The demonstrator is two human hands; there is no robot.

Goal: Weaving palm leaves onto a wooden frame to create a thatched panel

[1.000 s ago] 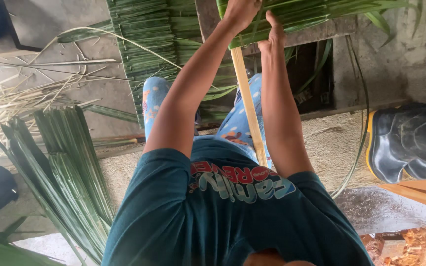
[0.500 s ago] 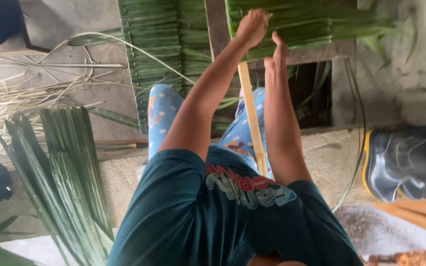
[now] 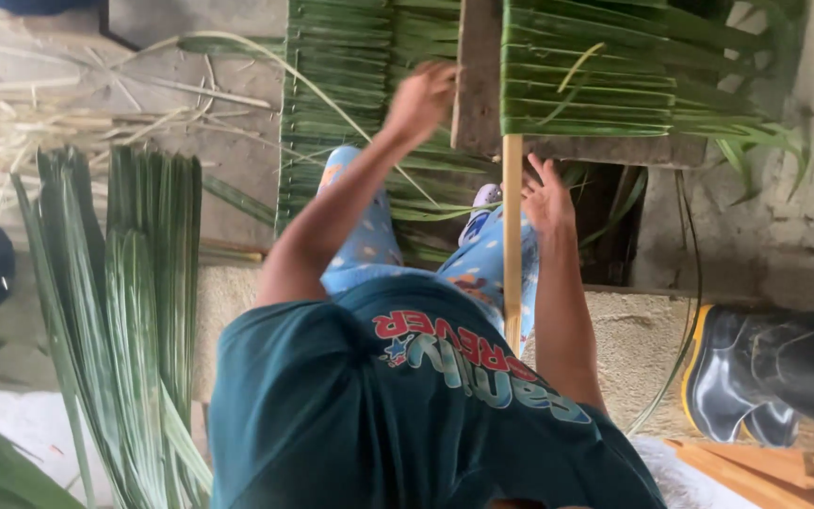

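Both hands off folded palm-leaf row [image 3: 595, 90] since earlier. Left hand [image 3: 423, 97] curled, blurred, left of wooden slat [image 3: 512, 236]; right hand [image 3: 548, 193] fingers spread, just right of slat, empty. Leaf row wraps slat's top end.

Hands [image 3: 548, 193] near folded palm leaves [image 3: 586, 85]

Soft, even daylight, no hard shadows or glare. The left hand [image 3: 421, 99] smears with motion blur, the right hand [image 3: 548, 196] a bit sharper. Dark gap under the wooden beam [image 3: 479, 75]. Edges bend slightly, wide-lens style.
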